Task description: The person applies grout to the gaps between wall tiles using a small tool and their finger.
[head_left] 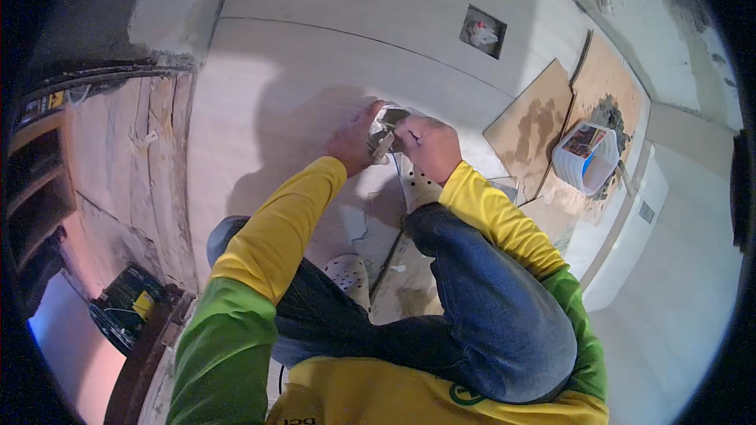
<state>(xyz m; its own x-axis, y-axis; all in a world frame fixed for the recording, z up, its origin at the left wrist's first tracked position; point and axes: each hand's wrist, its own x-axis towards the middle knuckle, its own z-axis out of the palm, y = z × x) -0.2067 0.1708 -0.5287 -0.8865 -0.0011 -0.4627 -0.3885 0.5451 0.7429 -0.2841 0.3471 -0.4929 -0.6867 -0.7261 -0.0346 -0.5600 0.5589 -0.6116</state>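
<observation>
Pale panels (299,51) spread ahead of you, crossed by a thin dark seam (331,30) and broken by a square cutout (483,31) with something white and red inside. Whether they form a wall or a floor is hard to tell from this angle. Weathered wooden planks (164,165) run along your left, and to your right a translucent plastic tub (602,171) sits by brown boarding (605,71) and a grey, mortar-like patch (610,114).

Between your two hands, just past the toe of your right clog (417,186), is a small silvery container (386,131), its darker grey inside partly showing. Your left hand (354,142) is wrapped round its left side, fingers bent to grip it. Your right hand (431,145) curls in at the opposite edge, fingers bunched together; whether they pinch the rim or something small inside, you cannot tell.

What matters most is how the container lies: its longer direction seems to run away from you, the far end leaning slightly right, so it stands across the gap between your hands. Neither hand is clearly nearer, since both meet it from opposite sides.
</observation>
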